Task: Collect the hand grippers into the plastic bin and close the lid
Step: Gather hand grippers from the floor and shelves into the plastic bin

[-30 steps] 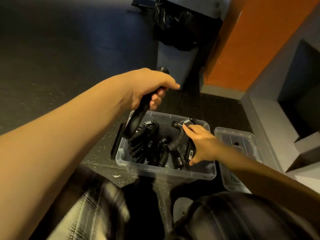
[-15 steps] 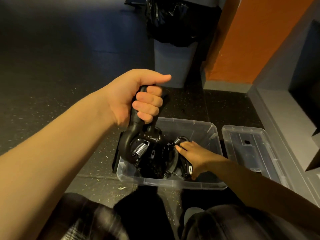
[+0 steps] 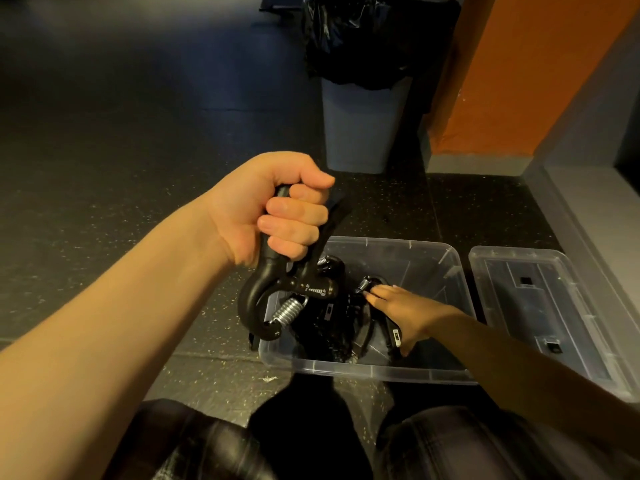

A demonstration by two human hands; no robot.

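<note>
Well, my left hand [image 3: 273, 216] is fisted round one gripper [image 3: 301, 287], hook down over the left near corner of the bin [image 3: 381, 372], ready to drop. My right hand [image 3: 398, 313] lies on the pile [image 3: 332, 327] inside; gripping or only pressing, I cannot tell. The bin's far right is open. The lid [image 3: 554, 306] lies just right.

Likely a gym or fitness room. Dark rubber floor [image 3: 104, 168] flecked with pale specks spreads around a grey waste bin [image 3: 360, 133] lined with a black bag [image 3: 363, 39]. Right of the waste bin stand an orange wall [image 3: 536, 64] and a grey ledge [image 3: 588, 209]. In front of it, black spring hand grippers [image 3: 332, 327] lie in a clear plastic bin [image 3: 381, 372].
</note>
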